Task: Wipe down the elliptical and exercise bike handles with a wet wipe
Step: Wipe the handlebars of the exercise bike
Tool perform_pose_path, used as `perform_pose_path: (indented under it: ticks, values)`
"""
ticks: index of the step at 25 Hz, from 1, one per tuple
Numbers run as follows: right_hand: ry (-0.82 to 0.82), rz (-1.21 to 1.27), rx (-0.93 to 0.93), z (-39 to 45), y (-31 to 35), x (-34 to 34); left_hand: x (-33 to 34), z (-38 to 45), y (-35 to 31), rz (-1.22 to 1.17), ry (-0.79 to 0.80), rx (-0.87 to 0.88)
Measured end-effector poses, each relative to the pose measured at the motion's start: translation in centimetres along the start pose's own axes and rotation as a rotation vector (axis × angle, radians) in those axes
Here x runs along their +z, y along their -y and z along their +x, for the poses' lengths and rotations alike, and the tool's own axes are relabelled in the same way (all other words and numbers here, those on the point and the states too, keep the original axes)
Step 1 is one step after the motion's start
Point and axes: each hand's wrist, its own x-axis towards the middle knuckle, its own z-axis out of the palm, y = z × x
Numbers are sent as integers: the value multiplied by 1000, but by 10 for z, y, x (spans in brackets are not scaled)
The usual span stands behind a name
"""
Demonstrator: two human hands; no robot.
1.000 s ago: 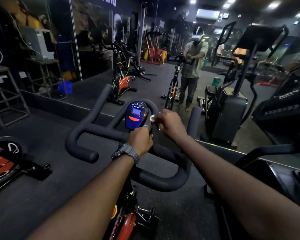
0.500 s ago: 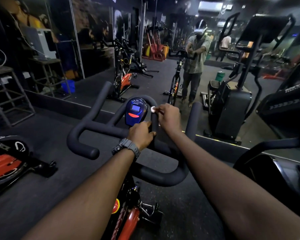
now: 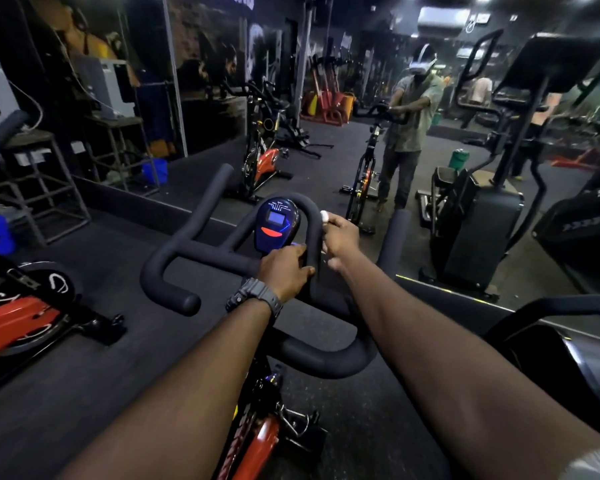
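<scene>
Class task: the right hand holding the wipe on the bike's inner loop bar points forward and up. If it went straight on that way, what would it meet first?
Most likely the curved top of the loop bar, which the right hand with the wet wipe already grips; beyond it, the mirror, though depth is unclear.

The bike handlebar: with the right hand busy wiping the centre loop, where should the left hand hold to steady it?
On the straight crossbar of the handlebar, just below the blue console, coming from above on the rider's side. That stretch is level and padded, so fingers wrap over it. The left hand grips there, clear of the right hand and its white wipe.
</scene>
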Motion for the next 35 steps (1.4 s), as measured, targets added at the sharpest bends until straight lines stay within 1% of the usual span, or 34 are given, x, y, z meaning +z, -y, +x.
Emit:
perform_pose_path:
  ticks: [1, 2, 3, 4, 5, 6, 7, 8, 10, 11, 15, 16, 17, 19, 20, 21, 22, 23, 25, 26, 29, 30, 31, 32, 34, 35]
  values:
    - [99, 160, 95, 5, -5, 2, 1, 1, 0, 1, -21, 20]
    - [203, 243, 179, -1, -11, -3, 4, 2, -1, -8, -38, 41]
    - [307, 248, 248, -10, -17, -14, 5, 1, -3, -22, -53, 54]
    - [427, 230, 282, -16, -21, -25, 6, 2, -6, -29, -70, 56]
    - [502, 194, 304, -17, -22, -33, 6, 4, -9, -31, -87, 48]
    - [540, 164, 328, -17, -18, -38, 7, 7, -10, -19, -100, 39]
    - [536, 151, 343, -12, -12, -35, 7, 8, -12, 0, -108, 21]
    - [502, 177, 348, -3, -4, -29, 6, 7, -16, 14, -114, 2]
    - [420, 336, 386, 6, 11, -17, 6, 4, -23, 28, -130, -9]
    - [423, 351, 402, 8, 9, -15, 4, 3, -26, 40, -137, -10]
    - [651, 106, 428, -4, -24, -45, 3, 4, -43, 212, -190, -52]
    - [651, 67, 427, 2, -22, -46, 4, 4, -46, 220, -212, -66]
    - [600, 86, 410, 10, -17, -38, 4, 5, -45, 210, -222, -73]
    - [485, 222, 377, 25, -2, -21, 8, 4, -43, 176, -230, -71]
    - [433, 208, 345, 27, 0, -17, 11, 3, -43, 154, -234, -61]
    - [423, 181, 345, 26, -6, -18, 13, 2, -43, 133, -237, -56]
    - [463, 139, 364, 19, -14, -27, 14, 1, -43, 118, -241, -62]
    - [540, 93, 383, 8, -22, -36, 14, 2, -43, 112, -249, -75]
    - [639, 8, 378, -9, -25, -48, 15, 3, -44, 115, -277, -105]
    - [608, -7, 347, -8, -20, -46, 16, 2, -45, 117, -290, -111]
    - [375, 124, 292, 12, 4, -22, 19, -1, -45, 128, -283, -95]
    - [333, 100, 276, 16, 1, -18, 19, -1, -45, 134, -279, -83]
    - [330, 46, 251, 10, -5, -19, 20, -1, -45, 152, -273, -68]
    - [362, -11, 209, 2, -18, -27, 19, 0, -46, 203, -261, -46]
    - [434, -89, 166, -16, -34, -42, 15, 4, -50, 410, -241, 29]
    - [429, -93, 145, -18, -32, -44, 14, 7, -53, 534, -239, 83]
